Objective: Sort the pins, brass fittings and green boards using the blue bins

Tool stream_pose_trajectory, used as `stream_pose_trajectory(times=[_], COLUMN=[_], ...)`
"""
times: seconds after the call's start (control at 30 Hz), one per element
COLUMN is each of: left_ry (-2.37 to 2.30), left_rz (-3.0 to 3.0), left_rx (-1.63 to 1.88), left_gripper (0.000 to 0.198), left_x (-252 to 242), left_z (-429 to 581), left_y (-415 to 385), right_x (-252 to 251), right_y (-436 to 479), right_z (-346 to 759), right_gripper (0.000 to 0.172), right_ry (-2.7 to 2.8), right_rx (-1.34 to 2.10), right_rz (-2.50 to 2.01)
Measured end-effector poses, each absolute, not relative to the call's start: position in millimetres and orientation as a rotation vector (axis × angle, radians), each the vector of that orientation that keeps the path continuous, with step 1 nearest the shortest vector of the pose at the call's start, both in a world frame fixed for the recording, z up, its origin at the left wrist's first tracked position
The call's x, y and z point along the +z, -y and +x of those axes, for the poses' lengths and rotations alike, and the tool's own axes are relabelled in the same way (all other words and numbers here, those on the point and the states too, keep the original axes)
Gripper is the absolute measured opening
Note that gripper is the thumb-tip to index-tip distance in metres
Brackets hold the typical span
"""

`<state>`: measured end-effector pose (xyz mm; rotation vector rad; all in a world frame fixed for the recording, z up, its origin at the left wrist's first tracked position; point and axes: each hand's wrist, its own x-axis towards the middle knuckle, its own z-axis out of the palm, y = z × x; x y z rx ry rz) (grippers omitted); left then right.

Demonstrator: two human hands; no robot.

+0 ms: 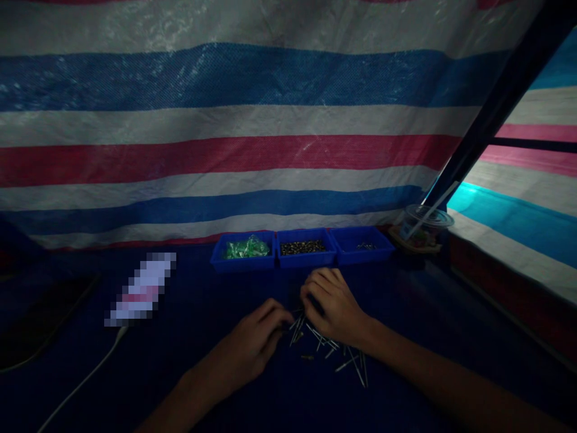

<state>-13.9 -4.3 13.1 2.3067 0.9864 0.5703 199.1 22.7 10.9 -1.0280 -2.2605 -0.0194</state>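
My left hand (pixel 261 335) has its fingers curled and drawn together beside a loose pile of thin metal rods (pixel 296 328) on the dark blue tabletop. Whatever its fingertips pinch is too dark and small to make out. Just above the pile, my right hand (pixel 331 304) is bent over with closed fingers, and anything in its grasp is hidden. More rods stick out below that hand and wrist. A small brass-coloured piece (pixel 307 357) lies just in front of the rods, between the two forearms.
Behind the hands stand three blue trays: one (pixel 217 260) with green plastic packets, one (pixel 306 260) with small brass-coloured pieces, one (pixel 387 249) with a few silvery bits. A phone (pixel 144 291) with a white cable lies left. A clear cup (pixel 428 218) with a straw stands back right.
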Motion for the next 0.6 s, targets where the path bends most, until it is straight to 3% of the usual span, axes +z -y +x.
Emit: stream_pose_trajectory(times=[0.13, 0.27, 0.43, 0.6], left_ry=[-1.010, -0.964, -0.910, -1.129], left_rz=[1.914, 1.680, 1.652, 1.942], left_rx=[0.816, 0.886, 0.905, 0.930], left_gripper=[0.020, 0.036, 0.042, 0.028], left_x=[11.7, 10.2, 9.3, 7.0], left_z=[-10.1, -9.3, -8.7, -8.7], left_y=[2.4, 2.2, 2.6, 0.4], right_x=[14.6, 15.4, 17.3, 50.9], right_y=[-14.0, -4.9, -0.6, -18.6], right_z=[196.8, 192.1, 189.2, 205.3], right_gripper=[0.021, 0.015, 0.016, 0.012], right_ry=[2.310, 2.411, 2.438, 2.209], right_rx=[0.007, -0.098, -0.209, -0.339], right_rz=[-0.899, -0.738, -0.740, -0.737])
